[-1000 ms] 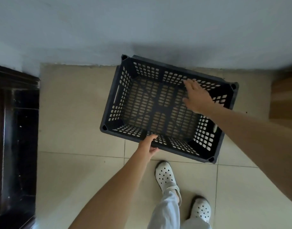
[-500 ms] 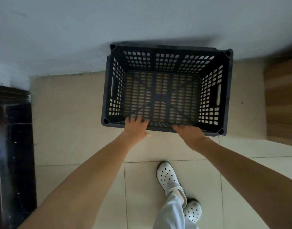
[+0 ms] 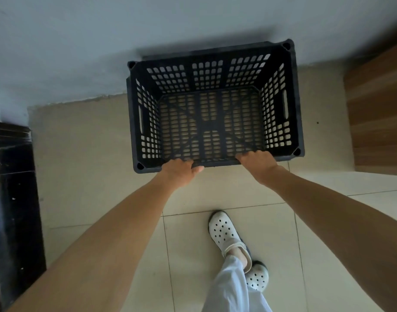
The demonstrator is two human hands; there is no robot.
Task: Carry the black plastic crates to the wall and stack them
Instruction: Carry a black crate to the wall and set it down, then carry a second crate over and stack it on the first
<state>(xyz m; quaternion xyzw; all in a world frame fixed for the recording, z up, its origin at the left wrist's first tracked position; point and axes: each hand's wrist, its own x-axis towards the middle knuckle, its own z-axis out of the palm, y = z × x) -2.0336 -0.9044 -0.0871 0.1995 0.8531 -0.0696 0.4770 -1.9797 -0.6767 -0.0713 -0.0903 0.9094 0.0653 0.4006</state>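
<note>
Head view: left hand [image 3: 178, 173], right hand [image 3: 258, 162] clamp fingers over black crate [image 3: 276, 122] near rim; rigid, empty, probably light; side slots [image 3: 285, 106] handier.

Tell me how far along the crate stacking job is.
Done: one black crate is at the wall. In hand: the left hand and right hand grip its near rim, fingers curled over it. Left: floor tile shows through its base and no other crate is in view, so stacking has yet to start.
</note>
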